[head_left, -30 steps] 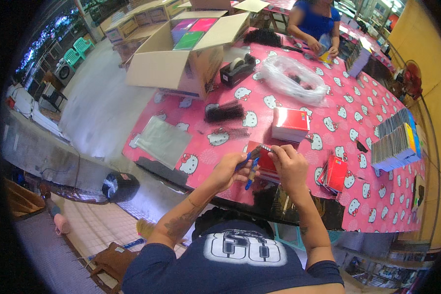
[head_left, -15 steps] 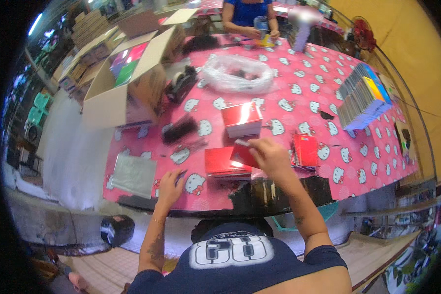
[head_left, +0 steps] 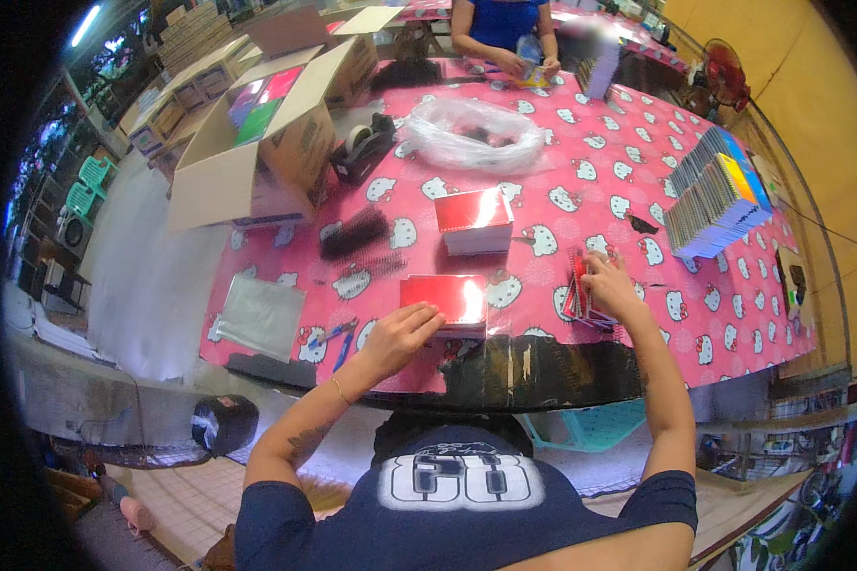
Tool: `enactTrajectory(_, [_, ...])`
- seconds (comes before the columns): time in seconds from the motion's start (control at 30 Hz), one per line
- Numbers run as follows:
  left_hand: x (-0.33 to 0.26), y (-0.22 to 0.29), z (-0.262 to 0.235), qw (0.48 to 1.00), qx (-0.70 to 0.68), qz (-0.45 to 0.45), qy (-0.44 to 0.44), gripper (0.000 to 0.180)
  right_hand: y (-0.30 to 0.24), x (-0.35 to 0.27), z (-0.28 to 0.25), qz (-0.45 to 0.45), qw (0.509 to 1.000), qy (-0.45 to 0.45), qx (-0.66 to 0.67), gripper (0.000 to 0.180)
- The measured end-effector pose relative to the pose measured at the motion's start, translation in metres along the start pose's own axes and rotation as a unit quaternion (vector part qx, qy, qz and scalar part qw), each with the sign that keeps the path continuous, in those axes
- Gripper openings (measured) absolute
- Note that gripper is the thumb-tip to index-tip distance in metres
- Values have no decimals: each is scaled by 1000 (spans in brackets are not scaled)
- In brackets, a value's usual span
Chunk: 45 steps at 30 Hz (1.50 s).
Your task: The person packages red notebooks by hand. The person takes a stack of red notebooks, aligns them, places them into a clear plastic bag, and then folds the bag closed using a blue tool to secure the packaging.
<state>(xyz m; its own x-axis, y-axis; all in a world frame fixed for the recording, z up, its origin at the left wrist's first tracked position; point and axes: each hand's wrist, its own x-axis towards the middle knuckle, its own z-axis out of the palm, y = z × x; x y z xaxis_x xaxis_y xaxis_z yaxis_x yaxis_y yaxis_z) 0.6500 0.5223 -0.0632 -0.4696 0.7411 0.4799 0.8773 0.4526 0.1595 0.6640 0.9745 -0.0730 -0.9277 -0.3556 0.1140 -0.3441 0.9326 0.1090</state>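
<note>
My left hand (head_left: 405, 338) lies with its fingers stretched over the near left corner of a stack of red-covered booklets (head_left: 457, 300). To the right, my right hand (head_left: 611, 287) has its fingers bent round the top of a small pile of red spiral notebooks (head_left: 577, 303), gripping there; the fingers cover part of the pile. A pair of blue-handled pliers (head_left: 343, 348) rests on the table just left of my left hand. Behind the near stack stands a taller stack of red-covered booklets (head_left: 473, 211).
Left of me lie clear plastic sleeves (head_left: 262, 317) and black spiral wire (head_left: 354, 235). Farther off are a tape dispenser (head_left: 362, 150), an open carton (head_left: 290, 171), a plastic bag (head_left: 476, 133) and rows of spiral notebooks (head_left: 714, 205). Across the pink-covered table (head_left: 562, 252), a person in blue (head_left: 503, 38) handles something.
My left hand has let go of the pliers and moved right onto the near stack. My right hand has carried a red notebook from above that stack to the pile at right.
</note>
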Motion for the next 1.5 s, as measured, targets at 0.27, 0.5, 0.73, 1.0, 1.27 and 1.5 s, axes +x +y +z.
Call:
enactTrajectory(0.27, [31, -3, -35, 994, -3, -59, 87, 34, -102, 44, -32, 68, 879, 160, 445, 59])
enactTrajectory(0.5, [41, -78, -19, 942, -124, -218, 223, 22, -206, 66, -9, 147, 684, 172, 694, 29])
enactTrajectory(0.73, [-46, -147, 72, 969, 148, -196, 4, 13, -219, 82, -13, 136, 671, 202, 700, 24])
enactTrajectory(1.0, [5, -102, 0, 926, -2, -289, 245, 20, -220, 81, -14, 170, 696, 160, 679, 29])
enactTrajectory(1.27, [17, 10, 2, 837, -321, -320, 306, 26, -213, 86, 9, 162, 668, 188, 701, 27])
enactTrajectory(1.5, [4, -43, -57, 912, -218, -278, 207, 29, -214, 79, 5, 158, 638, 139, 741, 24])
